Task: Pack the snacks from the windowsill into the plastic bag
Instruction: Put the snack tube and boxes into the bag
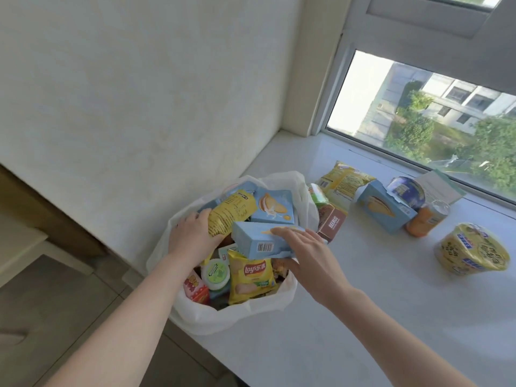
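A white plastic bag [240, 317] sits open at the windowsill's left edge, full of snacks. My left hand [192, 236] grips a yellow snack packet [231, 213] over the bag. My right hand [304, 252] holds a light blue box [259, 241] above the bag, fingers on top and thumb underneath. Inside the bag lie another blue biscuit box [275, 208], a yellow Lay's chip bag [252, 277], a green-lidded tub [216, 273] and a red packet [195, 289].
On the white windowsill [363, 303] to the right lie a brown box [332, 222], a yellow packet [344, 180], a blue biscuit box [384, 206], a dark blue round tin [407, 191], an orange can [427, 219] and a yellow noodle bowl [472, 250]. The window glass [418, 113] runs behind them.
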